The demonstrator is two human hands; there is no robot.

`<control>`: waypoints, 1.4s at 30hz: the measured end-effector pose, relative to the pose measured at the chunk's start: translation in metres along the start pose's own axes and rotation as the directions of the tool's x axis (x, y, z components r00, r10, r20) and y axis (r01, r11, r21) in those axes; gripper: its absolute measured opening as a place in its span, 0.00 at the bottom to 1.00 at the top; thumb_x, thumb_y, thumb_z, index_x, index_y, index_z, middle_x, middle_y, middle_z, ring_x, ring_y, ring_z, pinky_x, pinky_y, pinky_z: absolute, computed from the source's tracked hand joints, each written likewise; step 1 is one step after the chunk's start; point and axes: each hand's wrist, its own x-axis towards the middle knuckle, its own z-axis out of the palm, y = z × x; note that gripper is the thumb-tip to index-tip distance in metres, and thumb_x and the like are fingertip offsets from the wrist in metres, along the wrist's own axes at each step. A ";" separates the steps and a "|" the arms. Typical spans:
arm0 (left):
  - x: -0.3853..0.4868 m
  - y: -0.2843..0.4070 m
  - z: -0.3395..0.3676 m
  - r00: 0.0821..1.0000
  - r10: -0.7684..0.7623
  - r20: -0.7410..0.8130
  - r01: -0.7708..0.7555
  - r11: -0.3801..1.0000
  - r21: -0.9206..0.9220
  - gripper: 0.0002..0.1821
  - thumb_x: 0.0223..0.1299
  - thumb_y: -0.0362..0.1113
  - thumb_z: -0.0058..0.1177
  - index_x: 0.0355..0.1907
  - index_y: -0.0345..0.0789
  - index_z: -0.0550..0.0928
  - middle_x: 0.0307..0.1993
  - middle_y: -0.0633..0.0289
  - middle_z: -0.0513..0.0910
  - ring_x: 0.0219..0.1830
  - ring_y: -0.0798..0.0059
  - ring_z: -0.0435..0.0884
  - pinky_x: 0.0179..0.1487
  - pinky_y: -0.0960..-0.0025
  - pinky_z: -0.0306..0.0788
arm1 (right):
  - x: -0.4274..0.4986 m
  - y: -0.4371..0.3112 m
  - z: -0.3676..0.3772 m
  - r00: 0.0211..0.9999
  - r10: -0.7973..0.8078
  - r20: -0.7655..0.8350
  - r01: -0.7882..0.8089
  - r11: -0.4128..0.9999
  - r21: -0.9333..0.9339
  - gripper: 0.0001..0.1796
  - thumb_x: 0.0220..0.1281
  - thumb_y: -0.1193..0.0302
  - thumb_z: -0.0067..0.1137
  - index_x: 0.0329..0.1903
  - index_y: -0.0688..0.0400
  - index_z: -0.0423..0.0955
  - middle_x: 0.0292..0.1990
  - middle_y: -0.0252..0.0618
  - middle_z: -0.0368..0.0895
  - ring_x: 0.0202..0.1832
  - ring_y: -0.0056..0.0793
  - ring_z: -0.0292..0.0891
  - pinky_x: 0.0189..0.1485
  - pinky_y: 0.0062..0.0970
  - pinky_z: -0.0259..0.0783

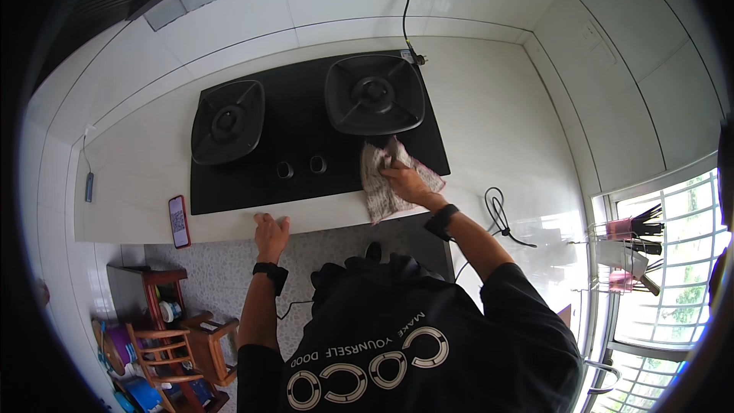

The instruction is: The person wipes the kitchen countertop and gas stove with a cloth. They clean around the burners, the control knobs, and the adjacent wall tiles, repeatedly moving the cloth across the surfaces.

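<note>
A black two-burner gas cooktop (292, 120) is set in the pale countertop (487, 103). My right hand (408, 182) grips a crumpled, patterned cleaning cloth (375, 180), which lies over the cooktop's front right corner and hangs across the counter's front edge. Just behind the cloth sits the right burner's square pan support (344, 117); the left pan support (249, 143) is farther off. Two control knobs (301, 167) stand between the cloth and the left burner. My left hand (271, 235) rests its fingertips on the counter's front edge, holding nothing.
A phone (179, 222) with a printed-style code on its screen lies at the counter's left front edge. A black cable with a plug (420, 59) touches the cooktop's back right corner. A looped cord (499, 212) lies at right. Knives hang in a rack (622, 258) by the window.
</note>
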 end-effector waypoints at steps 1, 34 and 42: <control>0.000 0.000 0.000 1.000 0.002 0.006 -0.002 1.000 0.002 0.35 0.62 0.56 0.52 0.51 0.20 0.71 0.56 0.35 0.66 0.44 0.41 0.80 0.48 0.51 0.76 | -0.008 0.011 -0.018 0.984 0.050 0.169 -0.073 0.988 0.134 0.17 0.57 0.77 0.52 0.50 0.61 0.79 0.46 0.46 0.77 0.48 0.42 0.76 0.51 0.34 0.72; 0.003 -0.003 0.007 0.999 0.031 -0.036 -0.027 0.995 0.098 0.32 0.64 0.55 0.51 0.46 0.22 0.72 0.50 0.42 0.69 0.41 0.45 0.81 0.44 0.51 0.77 | 0.052 -0.008 -0.018 0.817 0.577 -0.004 -0.573 0.811 -0.120 0.50 0.54 0.50 0.59 0.74 0.60 0.50 0.40 0.52 0.84 0.43 0.47 0.82 0.47 0.41 0.76; 0.003 -0.003 0.006 1.000 0.022 -0.006 -0.022 0.995 0.098 0.33 0.65 0.58 0.48 0.47 0.22 0.71 0.51 0.38 0.69 0.43 0.41 0.80 0.48 0.49 0.76 | 0.052 -0.014 -0.016 0.809 0.587 -0.035 -0.583 0.795 -0.166 0.49 0.55 0.49 0.60 0.74 0.58 0.51 0.38 0.48 0.85 0.42 0.44 0.83 0.45 0.38 0.77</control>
